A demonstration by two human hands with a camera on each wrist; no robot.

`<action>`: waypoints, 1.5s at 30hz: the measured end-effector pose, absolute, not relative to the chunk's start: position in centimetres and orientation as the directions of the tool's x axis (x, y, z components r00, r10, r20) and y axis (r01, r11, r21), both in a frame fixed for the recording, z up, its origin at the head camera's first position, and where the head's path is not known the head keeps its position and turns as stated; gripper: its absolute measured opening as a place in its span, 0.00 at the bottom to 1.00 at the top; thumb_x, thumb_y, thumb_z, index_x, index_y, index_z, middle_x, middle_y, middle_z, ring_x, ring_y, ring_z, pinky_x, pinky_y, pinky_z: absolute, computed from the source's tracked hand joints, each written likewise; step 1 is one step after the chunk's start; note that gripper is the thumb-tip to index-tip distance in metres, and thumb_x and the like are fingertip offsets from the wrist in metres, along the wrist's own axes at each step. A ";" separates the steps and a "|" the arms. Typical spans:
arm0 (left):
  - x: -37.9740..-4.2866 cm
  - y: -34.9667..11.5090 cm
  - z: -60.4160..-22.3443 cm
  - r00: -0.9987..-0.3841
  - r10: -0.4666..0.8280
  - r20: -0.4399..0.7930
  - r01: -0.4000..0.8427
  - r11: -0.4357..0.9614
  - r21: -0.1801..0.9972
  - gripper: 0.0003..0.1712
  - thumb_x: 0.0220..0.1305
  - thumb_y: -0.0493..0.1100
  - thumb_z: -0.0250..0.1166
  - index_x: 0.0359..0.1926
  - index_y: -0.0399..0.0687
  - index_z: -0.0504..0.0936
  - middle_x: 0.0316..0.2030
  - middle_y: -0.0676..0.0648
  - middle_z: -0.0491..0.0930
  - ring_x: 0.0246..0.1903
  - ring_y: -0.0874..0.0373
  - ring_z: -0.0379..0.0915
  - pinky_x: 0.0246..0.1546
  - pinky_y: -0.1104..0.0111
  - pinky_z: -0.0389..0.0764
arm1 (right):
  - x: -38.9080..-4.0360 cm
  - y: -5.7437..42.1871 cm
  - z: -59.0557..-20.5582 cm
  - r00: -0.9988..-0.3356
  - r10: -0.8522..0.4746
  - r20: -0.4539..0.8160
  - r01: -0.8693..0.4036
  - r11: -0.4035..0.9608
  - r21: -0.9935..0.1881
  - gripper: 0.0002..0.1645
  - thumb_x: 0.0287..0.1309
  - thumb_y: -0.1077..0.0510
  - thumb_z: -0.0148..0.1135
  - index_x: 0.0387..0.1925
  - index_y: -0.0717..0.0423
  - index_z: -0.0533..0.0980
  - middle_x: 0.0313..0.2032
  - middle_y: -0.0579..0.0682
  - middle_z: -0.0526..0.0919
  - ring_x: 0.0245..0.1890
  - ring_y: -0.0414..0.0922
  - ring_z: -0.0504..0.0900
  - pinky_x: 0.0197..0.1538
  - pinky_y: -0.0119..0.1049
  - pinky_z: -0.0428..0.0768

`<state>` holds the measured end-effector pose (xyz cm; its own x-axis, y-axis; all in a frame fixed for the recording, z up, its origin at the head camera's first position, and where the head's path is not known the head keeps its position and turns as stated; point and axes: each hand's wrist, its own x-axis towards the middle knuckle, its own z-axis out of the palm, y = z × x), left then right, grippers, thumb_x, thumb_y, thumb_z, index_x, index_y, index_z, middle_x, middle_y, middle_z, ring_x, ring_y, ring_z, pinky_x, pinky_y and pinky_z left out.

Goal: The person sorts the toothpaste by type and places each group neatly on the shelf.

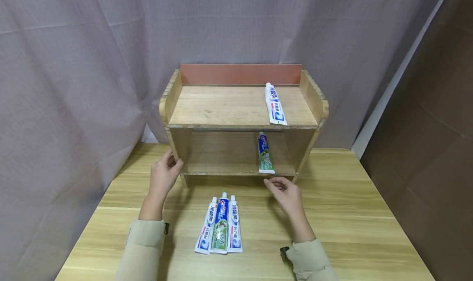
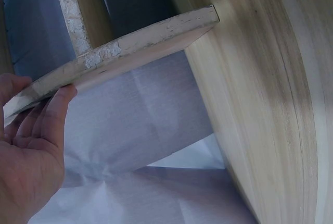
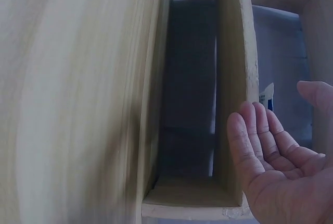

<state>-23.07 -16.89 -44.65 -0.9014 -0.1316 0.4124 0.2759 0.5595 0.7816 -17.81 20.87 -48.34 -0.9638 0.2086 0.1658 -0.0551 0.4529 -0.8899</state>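
My left hand (image 1: 164,174) grips the left side panel of a two-tier wooden shelf (image 1: 218,104). In the left wrist view its thumb and fingers lie on opposite sides of that panel's edge (image 2: 151,36). Just below the front of the lower board is my right hand (image 1: 288,192), holding nothing. Its fingers (image 3: 268,135) are loosely extended beside the board's edge in the right wrist view. A blue and green toothpaste tube (image 1: 265,153) lies on the lower board, close above that hand. On the top board, toward the right, lies a white toothpaste tube (image 1: 275,104).
Three more tubes lie fanned on the wooden table (image 1: 369,215) before the shelf: a white left tube (image 1: 207,227), a blue and green middle tube (image 1: 221,223) and a white right tube (image 1: 234,225). A grey curtain (image 1: 236,26) hangs behind; a brown cloth (image 1: 425,120) is at right.
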 end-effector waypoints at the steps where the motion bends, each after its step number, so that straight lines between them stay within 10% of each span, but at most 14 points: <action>1: -23.1 -16.9 -44.7 -0.901 -0.132 0.413 0.276 0.560 0.781 0.20 0.65 0.38 0.66 0.58 0.44 0.80 0.49 0.32 0.83 0.45 0.39 0.84 0.45 0.56 0.87 | -17.8 20.8 -48.4 -0.964 0.207 0.168 -0.058 0.453 -0.889 0.22 0.57 0.38 0.71 0.38 0.53 0.85 0.35 0.49 0.88 0.36 0.44 0.85 0.39 0.31 0.85; 45: -23.0 -16.9 -44.5 -0.904 -0.121 0.410 0.281 0.553 0.784 0.21 0.66 0.38 0.66 0.60 0.44 0.79 0.49 0.31 0.83 0.46 0.37 0.84 0.46 0.54 0.87 | -16.7 16.2 -49.8 -0.988 0.083 0.129 -0.083 0.415 -0.906 0.16 0.57 0.47 0.74 0.37 0.55 0.84 0.33 0.49 0.87 0.33 0.43 0.85 0.38 0.33 0.86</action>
